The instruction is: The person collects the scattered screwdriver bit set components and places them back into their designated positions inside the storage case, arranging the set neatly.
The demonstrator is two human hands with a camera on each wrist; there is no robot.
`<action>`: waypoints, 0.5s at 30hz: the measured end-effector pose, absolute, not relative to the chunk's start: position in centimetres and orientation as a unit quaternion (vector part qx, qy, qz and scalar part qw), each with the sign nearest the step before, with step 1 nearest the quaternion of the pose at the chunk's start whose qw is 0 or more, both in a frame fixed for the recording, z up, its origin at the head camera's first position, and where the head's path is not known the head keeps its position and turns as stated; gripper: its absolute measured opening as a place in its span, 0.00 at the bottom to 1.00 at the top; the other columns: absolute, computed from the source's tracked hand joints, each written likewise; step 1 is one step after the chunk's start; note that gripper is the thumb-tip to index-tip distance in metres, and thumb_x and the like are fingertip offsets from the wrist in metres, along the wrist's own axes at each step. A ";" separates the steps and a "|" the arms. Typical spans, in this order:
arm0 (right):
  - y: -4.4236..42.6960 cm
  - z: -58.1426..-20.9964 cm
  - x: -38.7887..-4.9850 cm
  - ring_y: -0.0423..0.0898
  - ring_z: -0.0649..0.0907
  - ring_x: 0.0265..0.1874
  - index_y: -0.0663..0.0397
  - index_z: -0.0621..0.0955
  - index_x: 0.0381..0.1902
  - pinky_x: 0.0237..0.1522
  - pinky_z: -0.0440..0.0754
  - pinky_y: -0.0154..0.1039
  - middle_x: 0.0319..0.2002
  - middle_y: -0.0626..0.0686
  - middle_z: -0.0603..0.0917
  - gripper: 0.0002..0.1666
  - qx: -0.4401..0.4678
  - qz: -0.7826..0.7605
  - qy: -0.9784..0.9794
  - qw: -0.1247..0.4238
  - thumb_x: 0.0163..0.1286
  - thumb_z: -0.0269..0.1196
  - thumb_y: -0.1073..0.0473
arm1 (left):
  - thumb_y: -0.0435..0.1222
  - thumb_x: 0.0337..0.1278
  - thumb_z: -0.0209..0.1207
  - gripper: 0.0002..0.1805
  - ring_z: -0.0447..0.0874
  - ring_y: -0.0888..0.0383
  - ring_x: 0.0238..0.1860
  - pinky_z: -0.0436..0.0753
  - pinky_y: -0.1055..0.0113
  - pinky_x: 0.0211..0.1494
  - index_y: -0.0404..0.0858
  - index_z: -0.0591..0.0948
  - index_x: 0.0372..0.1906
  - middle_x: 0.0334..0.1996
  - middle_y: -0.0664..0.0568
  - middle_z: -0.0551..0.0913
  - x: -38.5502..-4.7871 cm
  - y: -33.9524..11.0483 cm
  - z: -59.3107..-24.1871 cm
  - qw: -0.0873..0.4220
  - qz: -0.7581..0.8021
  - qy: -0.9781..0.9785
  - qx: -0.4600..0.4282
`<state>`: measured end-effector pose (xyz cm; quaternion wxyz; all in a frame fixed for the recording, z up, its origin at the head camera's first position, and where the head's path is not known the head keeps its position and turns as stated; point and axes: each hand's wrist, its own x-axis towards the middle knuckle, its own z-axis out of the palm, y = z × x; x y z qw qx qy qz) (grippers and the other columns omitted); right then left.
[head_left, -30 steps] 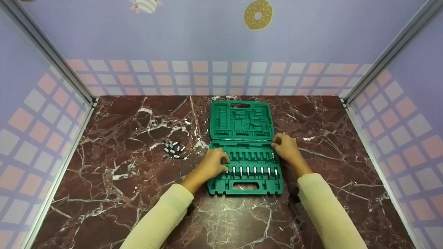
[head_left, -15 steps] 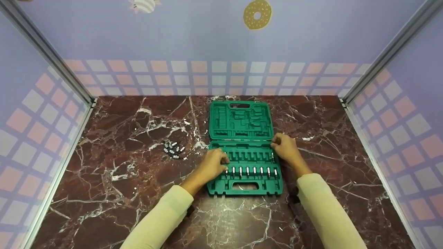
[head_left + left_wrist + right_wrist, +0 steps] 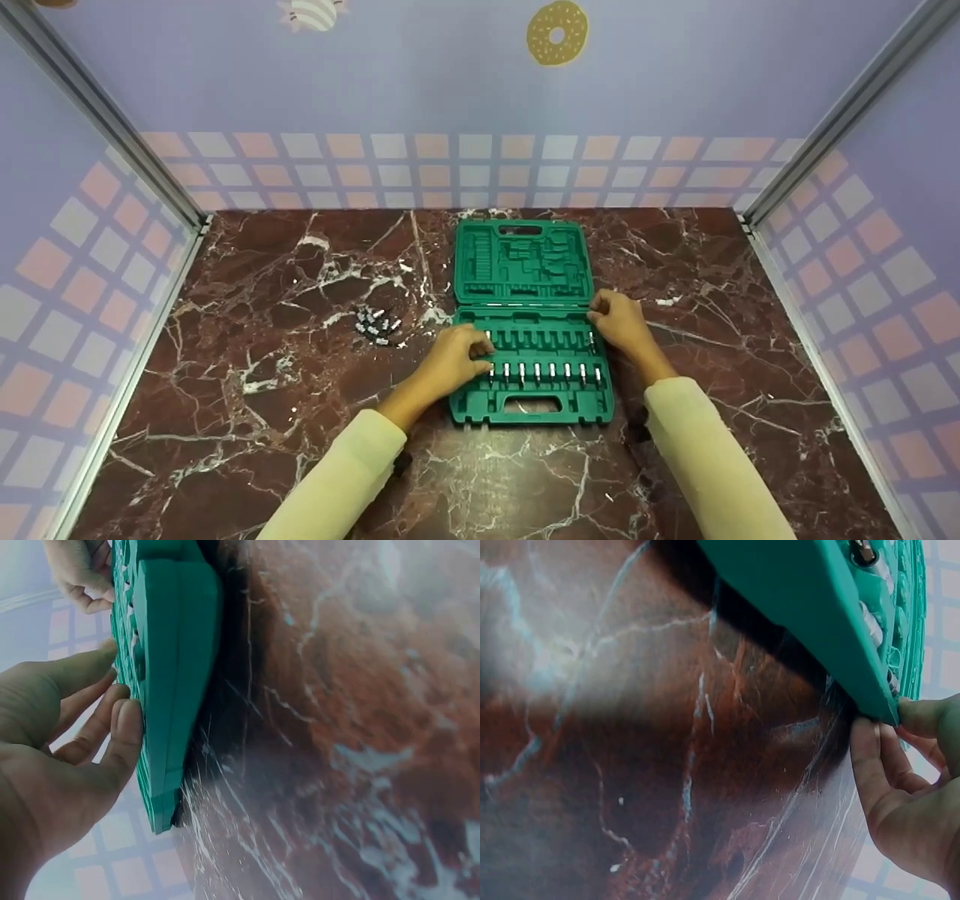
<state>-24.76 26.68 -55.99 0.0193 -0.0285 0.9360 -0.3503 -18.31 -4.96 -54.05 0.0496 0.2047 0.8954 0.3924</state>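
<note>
An open green tool case [image 3: 532, 416] lies on the table, its lid folded back. Along its front row stand several small silver bit sockets [image 3: 553, 370]. The back row has a socket [image 3: 591, 341] at its right end and another [image 3: 487, 337] at its left end, beside my left hand [image 3: 450, 358]. This hand touches the case's left part, thumb and fingers apart; the left wrist view shows nothing between them. My right hand [image 3: 619, 321] pinches the case's right edge near the hinge, thumb above and fingers below, as the right wrist view shows.
A small pile of silver and black bit sockets [image 3: 377, 324] lies on the marbled table [image 3: 285, 450], left of the case. Purple walls [image 3: 420, 82] with a checked band enclose the table at the back and both sides.
My left hand has drawn back slightly to the left, showing more of the sockets at the left ends of both rows. The right hand keeps its hold on the case.
</note>
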 end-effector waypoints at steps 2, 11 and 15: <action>26.8 -56.0 -24.7 0.55 0.80 0.34 0.60 0.81 0.36 0.43 0.80 0.55 0.33 0.59 0.85 0.02 -0.026 -0.350 0.936 0.016 0.70 0.65 0.67 | 0.29 0.51 0.75 0.09 0.84 0.51 0.38 0.85 0.62 0.44 0.32 0.88 0.38 0.35 0.46 0.84 -18.3 -5.3 -54.0 0.053 0.400 0.893 0.201; 26.8 -56.1 -24.7 0.56 0.81 0.35 0.62 0.81 0.35 0.43 0.81 0.57 0.34 0.61 0.86 0.02 -0.036 -0.351 0.935 0.008 0.69 0.65 0.68 | 0.32 0.52 0.75 0.13 0.83 0.52 0.39 0.86 0.59 0.45 0.33 0.88 0.43 0.39 0.44 0.86 -18.1 -7.7 -53.4 0.036 0.424 0.889 0.169; 26.8 -56.0 -24.7 0.57 0.81 0.36 0.61 0.80 0.36 0.44 0.81 0.57 0.35 0.61 0.86 0.02 -0.033 -0.351 0.936 0.012 0.69 0.65 0.68 | 0.33 0.54 0.74 0.13 0.83 0.54 0.38 0.86 0.61 0.44 0.32 0.87 0.43 0.39 0.44 0.87 -18.2 -9.0 -53.3 0.021 0.438 0.886 0.150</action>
